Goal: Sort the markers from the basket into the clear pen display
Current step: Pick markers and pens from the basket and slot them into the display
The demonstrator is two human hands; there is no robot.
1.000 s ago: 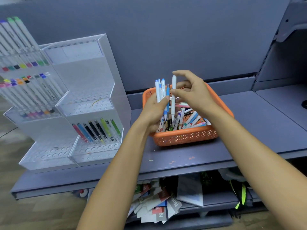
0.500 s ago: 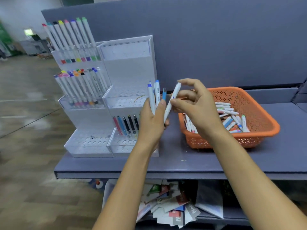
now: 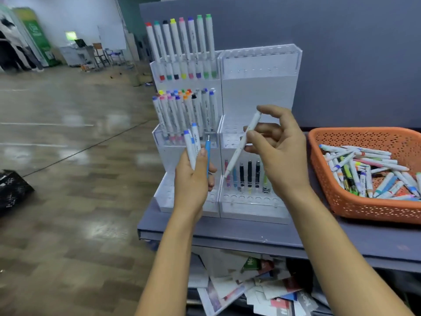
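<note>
My left hand (image 3: pixel 192 179) grips a small bundle of markers (image 3: pixel 194 144), two white ones with blue caps and a blue pen, held upright in front of the clear pen display (image 3: pixel 259 67). My right hand (image 3: pixel 280 151) pinches one white marker (image 3: pixel 242 144), tilted with its lower tip down-left over the display's lower right tier, where several pens stand. The display's left tiers hold rows of white markers with coloured caps. The orange basket (image 3: pixel 369 208) sits to the right, with several markers lying loose in it.
The display and basket stand on a grey shelf (image 3: pixel 262 233) backed by a grey panel. Loose papers (image 3: pixel 248 288) are piled on the shelf below. A black crate (image 3: pixel 12 190) sits on the shiny floor at the far left.
Both hands have moved left from the basket to the front of the display, and my view has turned left with them. The right-hand marker has tilted over, its tip now low near the lower right tier.
</note>
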